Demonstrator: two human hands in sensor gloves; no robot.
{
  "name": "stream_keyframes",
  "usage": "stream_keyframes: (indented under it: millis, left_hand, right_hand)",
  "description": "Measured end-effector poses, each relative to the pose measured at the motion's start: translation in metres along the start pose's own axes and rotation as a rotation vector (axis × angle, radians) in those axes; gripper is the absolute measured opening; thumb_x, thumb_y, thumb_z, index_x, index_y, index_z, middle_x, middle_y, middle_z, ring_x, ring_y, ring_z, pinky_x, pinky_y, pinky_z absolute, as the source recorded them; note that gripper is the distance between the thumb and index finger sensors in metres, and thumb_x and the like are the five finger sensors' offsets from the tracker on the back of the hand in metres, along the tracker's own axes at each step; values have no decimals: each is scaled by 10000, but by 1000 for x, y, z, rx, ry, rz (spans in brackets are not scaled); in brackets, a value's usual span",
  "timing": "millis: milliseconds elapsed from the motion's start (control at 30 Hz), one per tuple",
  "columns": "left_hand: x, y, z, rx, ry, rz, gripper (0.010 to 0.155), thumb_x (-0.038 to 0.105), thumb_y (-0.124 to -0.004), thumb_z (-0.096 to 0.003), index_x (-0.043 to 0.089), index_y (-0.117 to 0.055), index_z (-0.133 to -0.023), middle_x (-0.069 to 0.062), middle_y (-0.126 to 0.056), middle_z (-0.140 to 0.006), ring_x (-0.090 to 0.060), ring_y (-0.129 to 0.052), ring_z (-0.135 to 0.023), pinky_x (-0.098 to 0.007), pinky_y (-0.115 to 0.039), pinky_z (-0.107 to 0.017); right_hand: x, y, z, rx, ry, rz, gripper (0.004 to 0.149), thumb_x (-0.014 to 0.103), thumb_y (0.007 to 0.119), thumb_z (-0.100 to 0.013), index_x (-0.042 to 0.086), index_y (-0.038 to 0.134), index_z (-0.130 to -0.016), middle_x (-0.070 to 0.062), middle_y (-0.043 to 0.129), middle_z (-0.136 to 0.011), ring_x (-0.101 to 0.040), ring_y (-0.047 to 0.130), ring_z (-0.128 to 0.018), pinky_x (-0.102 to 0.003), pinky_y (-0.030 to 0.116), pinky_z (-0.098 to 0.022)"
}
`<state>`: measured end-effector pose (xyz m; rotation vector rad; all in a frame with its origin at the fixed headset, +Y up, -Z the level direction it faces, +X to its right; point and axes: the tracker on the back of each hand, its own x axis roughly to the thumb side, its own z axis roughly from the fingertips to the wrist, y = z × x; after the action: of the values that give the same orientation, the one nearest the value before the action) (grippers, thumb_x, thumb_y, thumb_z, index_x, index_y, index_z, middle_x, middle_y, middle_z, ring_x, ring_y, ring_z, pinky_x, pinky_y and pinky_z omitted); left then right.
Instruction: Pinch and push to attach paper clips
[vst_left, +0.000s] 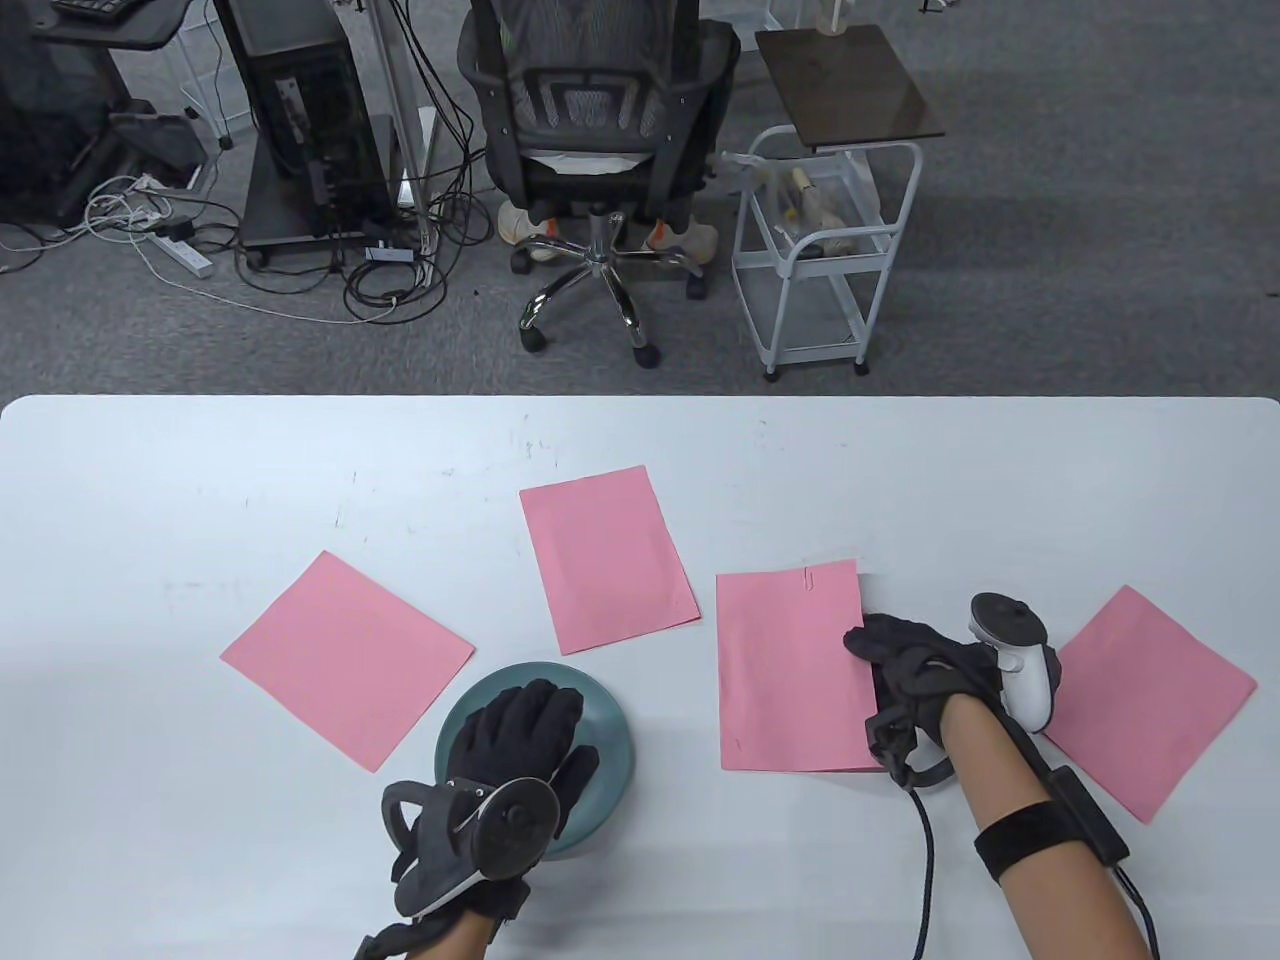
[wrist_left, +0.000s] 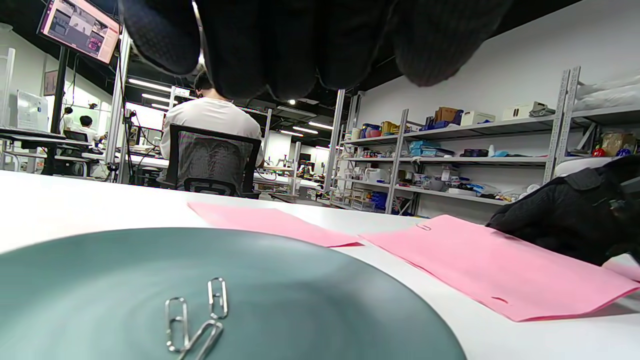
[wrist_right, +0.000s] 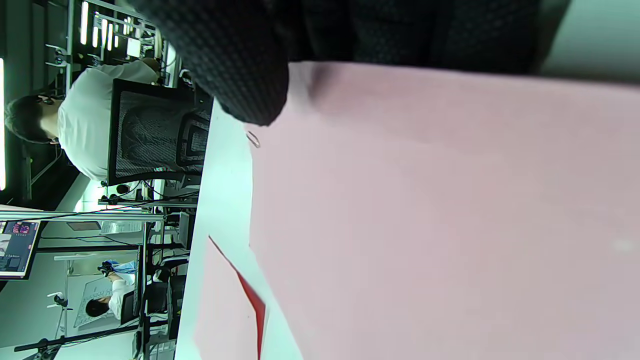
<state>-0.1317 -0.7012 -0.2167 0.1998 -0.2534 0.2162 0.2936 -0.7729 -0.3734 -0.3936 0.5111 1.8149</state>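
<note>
A teal plate sits near the table's front; the left wrist view shows three silver paper clips lying in it. My left hand hovers over the plate with fingers spread, holding nothing. A pink paper stack lies right of the plate with one paper clip on its far edge, also visible in the left wrist view and the right wrist view. My right hand rests on that stack's right edge, fingers pressing it flat.
Three more pink stacks lie on the white table: far left, middle back, and far right beside my right wrist. An office chair and a white cart stand beyond the table's far edge.
</note>
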Motion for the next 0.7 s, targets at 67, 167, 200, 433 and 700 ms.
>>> stream_keyframes:
  millis: [67,167,200,433,700]
  left_hand:
    - [0,1,0,-2,10,-15,587,471,-767,-585,185,-689,-1092,-131,-749,-1110,-394,-758,-1010,-607,-641,-743]
    - [0,1,0,-12,23,-32,584,471,-768,-585,187,-693,-1090,-131,-752,-1107,-395,-761,-1008,-606,-644,-742]
    - [0,1,1,-18,28,-38,584,472,-767,-586,184,-695,-1089,-131,-752,-1107,-395,-762,-1007,-605,-644,-742]
    - [0,3,2,-38,92,-76,583,476,-769,-584,179,-710,-1082,-131,-784,-1086,-390,-798,-980,-590,-672,-728]
    - [-14,8,-6,-68,222,30,595,493,-767,-591,158,-727,-1082,-150,-801,-1078,-404,-813,-966,-587,-680,-722]
  right_hand:
    - [3,-4,6,-48,-25,46,585,325,814,-589,11,649,-1053,-238,841,-916,-387,946,-699,-497,773,-530]
    - [9,-13,19,-129,-74,119,622,344,809,-590,25,599,-1081,-258,768,-978,-430,883,-771,-535,727,-569]
    - [11,-16,26,-159,-106,145,628,346,808,-589,29,589,-1085,-258,749,-991,-436,862,-792,-545,713,-578]
    - [19,-20,83,-220,-362,309,649,368,804,-580,36,580,-1090,-270,693,-1024,-457,796,-846,-575,670,-601]
    - [14,-1,160,-257,-728,601,701,446,748,-594,87,504,-1145,-278,491,-1139,-512,542,-996,-623,468,-704]
